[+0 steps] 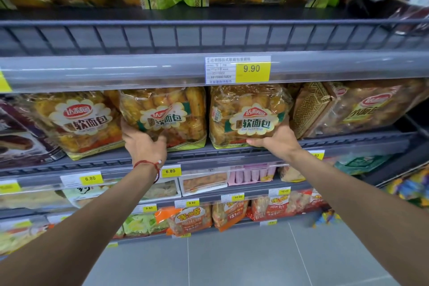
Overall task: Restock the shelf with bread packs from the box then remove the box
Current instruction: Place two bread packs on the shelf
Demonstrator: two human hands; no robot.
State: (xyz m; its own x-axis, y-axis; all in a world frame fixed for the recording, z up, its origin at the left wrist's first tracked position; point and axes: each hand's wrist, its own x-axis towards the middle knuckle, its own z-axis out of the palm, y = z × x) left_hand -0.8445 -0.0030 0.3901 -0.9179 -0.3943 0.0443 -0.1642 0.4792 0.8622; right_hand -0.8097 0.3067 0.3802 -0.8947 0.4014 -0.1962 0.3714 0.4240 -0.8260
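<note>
Both hands up on the middle shelf point(232, 150) — left hand point(144, 146) fingers grip one bread pack point(167, 116) by its lower corner; right hand point(276, 139) fingers clasp the neighbouring pack point(248, 114) — both sit on the shelf.

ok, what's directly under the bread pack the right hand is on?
The bread pack sits on the grey shelf; the right hand cups its bottom front edge. The contact beneath and anything behind it are hidden.
</note>
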